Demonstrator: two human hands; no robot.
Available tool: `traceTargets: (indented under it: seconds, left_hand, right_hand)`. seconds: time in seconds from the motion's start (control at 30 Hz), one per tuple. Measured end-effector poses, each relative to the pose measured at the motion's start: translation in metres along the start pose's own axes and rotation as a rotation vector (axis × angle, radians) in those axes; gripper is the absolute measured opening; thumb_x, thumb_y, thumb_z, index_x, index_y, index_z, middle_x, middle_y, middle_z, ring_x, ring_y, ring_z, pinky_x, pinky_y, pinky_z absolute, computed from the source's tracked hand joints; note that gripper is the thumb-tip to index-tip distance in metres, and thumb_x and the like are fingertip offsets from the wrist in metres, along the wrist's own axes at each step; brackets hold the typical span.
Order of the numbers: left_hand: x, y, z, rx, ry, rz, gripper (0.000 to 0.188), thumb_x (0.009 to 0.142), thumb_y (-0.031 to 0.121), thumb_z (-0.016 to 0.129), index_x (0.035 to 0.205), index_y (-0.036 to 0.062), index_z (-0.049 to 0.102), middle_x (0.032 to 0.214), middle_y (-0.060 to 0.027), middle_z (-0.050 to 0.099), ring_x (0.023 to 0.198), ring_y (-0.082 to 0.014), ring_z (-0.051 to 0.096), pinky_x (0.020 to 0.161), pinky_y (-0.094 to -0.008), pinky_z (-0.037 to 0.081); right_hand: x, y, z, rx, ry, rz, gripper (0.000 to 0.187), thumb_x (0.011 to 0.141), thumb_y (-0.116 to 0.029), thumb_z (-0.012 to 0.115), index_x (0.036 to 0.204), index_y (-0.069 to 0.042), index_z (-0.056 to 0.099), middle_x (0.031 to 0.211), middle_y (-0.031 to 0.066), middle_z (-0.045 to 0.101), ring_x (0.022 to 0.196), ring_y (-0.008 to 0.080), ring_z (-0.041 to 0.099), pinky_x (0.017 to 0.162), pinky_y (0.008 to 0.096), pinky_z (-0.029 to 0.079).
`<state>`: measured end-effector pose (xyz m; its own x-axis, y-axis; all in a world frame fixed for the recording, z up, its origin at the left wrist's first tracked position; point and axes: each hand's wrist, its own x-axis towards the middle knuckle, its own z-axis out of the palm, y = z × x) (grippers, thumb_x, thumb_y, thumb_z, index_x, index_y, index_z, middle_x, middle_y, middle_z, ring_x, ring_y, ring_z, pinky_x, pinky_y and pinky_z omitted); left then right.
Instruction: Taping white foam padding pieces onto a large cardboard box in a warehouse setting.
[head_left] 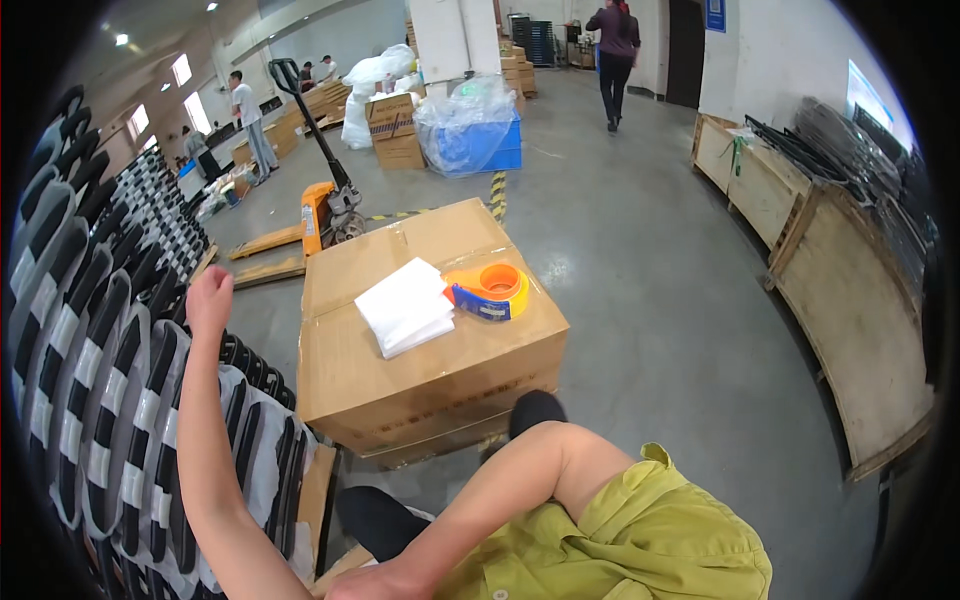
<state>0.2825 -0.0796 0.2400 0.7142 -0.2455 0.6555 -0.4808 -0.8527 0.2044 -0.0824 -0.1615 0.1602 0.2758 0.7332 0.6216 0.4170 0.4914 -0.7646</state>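
My left hand (pixel 210 297) is raised at the left beside the stacked black frames, its fingers curled into a fist with nothing showing in it. Bent across my body, my right arm brings my right hand (pixel 368 584) to the lower edge near my left arm; its fingers are mostly cut off. In front of me stands a large closed cardboard box (pixel 440 372). Folded white sheets (pixel 405 308) lie on its top. Touching them is an orange, blue and yellow tape dispenser (pixel 490 291). Neither hand touches the box.
Tall stacks of wrapped black frames (pixel 110 400) line the left. An orange pallet jack (pixel 318 215) stands behind the box. Beyond are a blue crate (pixel 490 145) and cartons (pixel 396 135). Wooden crates (pixel 850 310) line the right. A person (pixel 614 55) walks at the back.
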Motion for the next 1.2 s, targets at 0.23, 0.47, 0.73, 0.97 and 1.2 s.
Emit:
traceTargets:
  seconds: [0.23, 0.47, 0.73, 0.97, 1.2]
  left_hand:
    - [-0.040, 0.047, 0.089, -0.466, -0.347, -0.139, 0.051, 0.078, 0.046, 0.062, 0.099, -0.0003, 0.062, 0.090, -0.0151, 0.065, 0.084, -0.0226, 0.062, 0.074, -0.0332, 0.047]
    - [-0.098, 0.065, 0.150, -0.911, -0.924, -0.675, 0.103, 0.070, 0.073, 0.053, 0.142, 0.0074, 0.018, 0.136, -0.0269, 0.031, 0.111, -0.0355, 0.048, 0.093, -0.0437, 0.039]
    - [-0.093, 0.099, 0.196, -0.977, -1.133, -0.905, 0.079, 0.073, 0.077, 0.042, 0.126, 0.0181, 0.045, 0.110, -0.0117, 0.056, 0.087, -0.0252, 0.057, 0.065, -0.0344, 0.048]
    - [-0.093, 0.088, 0.189, -1.281, -1.122, -0.962, 0.059, 0.082, 0.064, 0.043, 0.120, 0.0196, 0.051, 0.109, -0.0007, 0.059, 0.091, -0.0177, 0.057, 0.068, -0.0342, 0.047]
    - [-0.110, 0.085, 0.196, -1.661, -0.977, -0.830, 0.056, 0.083, 0.045, 0.057, 0.125, 0.0108, 0.046, 0.120, -0.0058, 0.055, 0.107, -0.0225, 0.054, 0.088, -0.0384, 0.046]
  right_hand:
    - [-0.106, -0.008, -0.130, -0.263, 0.637, 0.506, 0.020, 0.086, -0.019, 0.060, 0.101, -0.005, 0.058, 0.086, 0.0019, 0.062, 0.076, 0.0068, 0.058, 0.067, 0.0241, 0.049]
    - [-0.193, -0.023, -0.296, -0.821, 1.270, 0.727, 0.049, 0.087, -0.032, 0.057, 0.121, 0.002, 0.049, 0.101, 0.0115, 0.062, 0.089, 0.0178, 0.060, 0.079, 0.0292, 0.048]
    - [-0.174, 0.048, -0.370, -1.003, 1.257, 1.115, 0.053, 0.085, -0.044, 0.053, 0.106, 0.005, 0.056, 0.101, 0.0286, 0.059, 0.099, 0.0406, 0.056, 0.084, 0.0452, 0.045]
    - [-0.176, 0.062, -0.319, -1.093, 1.138, 0.982, 0.036, 0.087, -0.027, 0.050, 0.096, 0.007, 0.052, 0.092, 0.0299, 0.058, 0.092, 0.0435, 0.055, 0.080, 0.0470, 0.043]
    - [-0.178, 0.064, -0.313, -1.065, 1.180, 0.925, 0.029, 0.084, -0.020, 0.053, 0.099, 0.004, 0.054, 0.095, 0.0262, 0.059, 0.093, 0.0405, 0.056, 0.080, 0.0452, 0.045]
